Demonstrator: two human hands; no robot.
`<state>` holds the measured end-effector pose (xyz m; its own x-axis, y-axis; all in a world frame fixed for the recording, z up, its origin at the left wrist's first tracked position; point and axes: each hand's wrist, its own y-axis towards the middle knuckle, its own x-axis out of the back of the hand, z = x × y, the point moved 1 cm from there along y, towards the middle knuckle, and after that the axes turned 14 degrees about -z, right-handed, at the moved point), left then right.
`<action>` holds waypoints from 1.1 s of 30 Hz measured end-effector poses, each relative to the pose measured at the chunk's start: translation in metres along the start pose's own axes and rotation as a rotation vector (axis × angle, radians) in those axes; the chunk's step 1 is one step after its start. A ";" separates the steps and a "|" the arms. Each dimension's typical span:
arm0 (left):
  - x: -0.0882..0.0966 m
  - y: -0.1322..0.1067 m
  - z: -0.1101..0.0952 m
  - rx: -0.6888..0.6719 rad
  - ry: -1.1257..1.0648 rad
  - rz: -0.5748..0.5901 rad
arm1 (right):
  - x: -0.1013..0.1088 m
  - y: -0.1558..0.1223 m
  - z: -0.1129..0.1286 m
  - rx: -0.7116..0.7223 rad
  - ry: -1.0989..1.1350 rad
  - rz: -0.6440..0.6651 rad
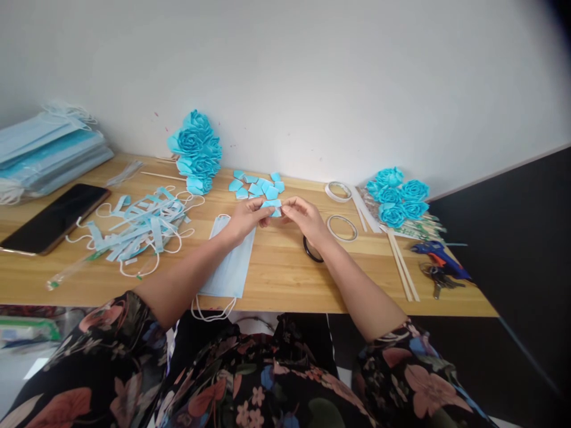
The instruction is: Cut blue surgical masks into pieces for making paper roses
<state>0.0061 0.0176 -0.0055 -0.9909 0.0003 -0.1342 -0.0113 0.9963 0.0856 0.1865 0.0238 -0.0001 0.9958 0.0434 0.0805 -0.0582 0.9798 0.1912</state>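
A small blue petal-shaped piece (pixel 273 204) is held between my two hands above the middle of the table. My left hand (pixel 248 219) pinches it from the left, fingers closed. From the right, my right hand (pixel 304 215) grips its edge with thumb and forefinger. Just behind lie several loose blue cut pieces (pixel 256 189) with pale undersides. Beneath my left forearm rests a light blue face mask (pixel 235 267), partly covered. A black ring, perhaps a tape roll (pixel 311 249), is half hidden by my right wrist.
To the left are a heap of cut mask strips and loops (pixel 143 223), a phone (pixel 53 217) and stacked masks (pixel 49 148). Blue flowers (pixel 198 151) lean on the wall. Right: tape rolls (pixel 342 228), more blue flowers (pixel 392 196), sticks (pixel 402 267), a glue gun (pixel 446 258) and keys (pixel 439 279).
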 end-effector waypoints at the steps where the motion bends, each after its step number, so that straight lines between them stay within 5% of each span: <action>1: 0.000 0.000 -0.001 -0.004 -0.004 -0.004 | -0.001 0.000 -0.001 0.001 -0.009 0.005; 33: -0.001 0.000 -0.002 0.001 0.038 0.003 | -0.003 0.000 -0.004 0.097 -0.107 -0.105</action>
<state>0.0066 0.0170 -0.0030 -0.9953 -0.0004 -0.0965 -0.0087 0.9963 0.0850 0.1836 0.0245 -0.0046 0.9838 -0.0842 0.1582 0.0339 0.9542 0.2974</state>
